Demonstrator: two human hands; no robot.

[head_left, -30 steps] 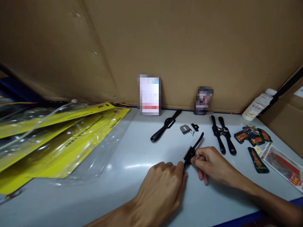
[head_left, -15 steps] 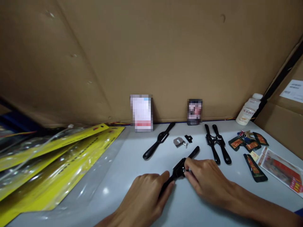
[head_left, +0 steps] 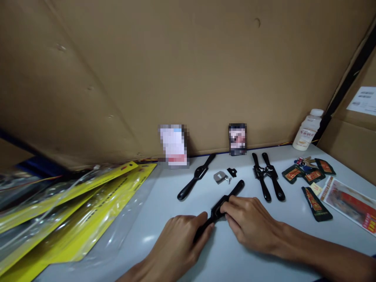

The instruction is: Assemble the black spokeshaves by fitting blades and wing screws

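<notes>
My left hand (head_left: 183, 239) is wrapped round the near handle of a black spokeshave (head_left: 216, 208), which slants away to the right just above the table. At its middle, the thumb and fingertips of my right hand (head_left: 249, 219) are closed on a small part that they mostly cover, perhaps a screw. Beyond lie a bare spokeshave body (head_left: 201, 172), flat grey blades (head_left: 219, 177), a small black cap piece (head_left: 232, 172) and silver thumbscrews (head_left: 228, 180). Two more spokeshaves (head_left: 266, 172), with metal fittings on them, lie side by side to the right.
Yellow cards in clear plastic packaging (head_left: 88, 219) cover the left side. Two blurred-out upright items, one pale (head_left: 174, 145) and one dark (head_left: 237, 139), lean on the cardboard wall (head_left: 190, 70). At right are a bottle (head_left: 308, 131), keys (head_left: 305, 162), dark green sachets (head_left: 315, 203) and a red-and-white packet (head_left: 349, 205).
The view has shifted slightly. My right fingertips have shifted over the middle of the spokeshave and now cover the silver part seen there before. My left hand keeps its hold on the handle.
</notes>
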